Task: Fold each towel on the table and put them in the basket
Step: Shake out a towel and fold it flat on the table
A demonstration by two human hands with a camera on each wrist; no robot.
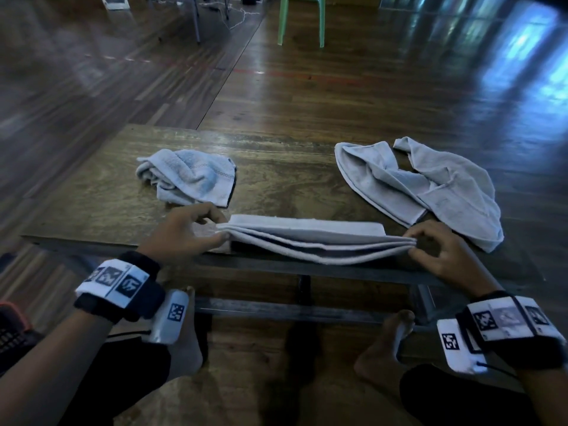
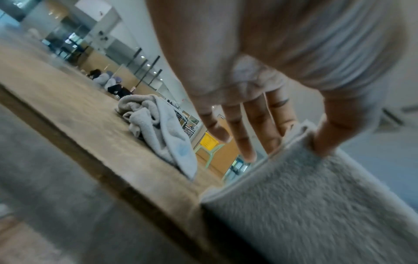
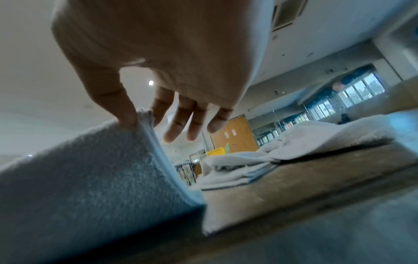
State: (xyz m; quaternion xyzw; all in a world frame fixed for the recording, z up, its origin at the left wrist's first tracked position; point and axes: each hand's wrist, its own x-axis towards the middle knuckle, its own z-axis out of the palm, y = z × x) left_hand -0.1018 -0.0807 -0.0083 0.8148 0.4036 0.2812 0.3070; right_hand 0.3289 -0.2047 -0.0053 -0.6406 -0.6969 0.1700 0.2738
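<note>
A pale grey towel (image 1: 310, 241), folded into a long strip of several layers, lies along the near edge of the low wooden table (image 1: 276, 179). My left hand (image 1: 196, 232) pinches its left end between thumb and fingers, which the left wrist view shows as the towel (image 2: 316, 205) under my left hand (image 2: 300, 141). At the other end my right hand (image 1: 430, 244) pinches the corner; the towel (image 3: 79, 169) shows in the right wrist view under my right hand (image 3: 140, 116). The near edges are lifted slightly off the table. No basket shows clearly.
A crumpled light blue towel (image 1: 187, 176) lies at the table's left rear, also the blue towel (image 2: 158, 128). A larger rumpled grey towel (image 1: 430, 189) spreads at the right. A green chair (image 1: 302, 16) stands far back. My bare feet (image 1: 384, 348) lie under the table.
</note>
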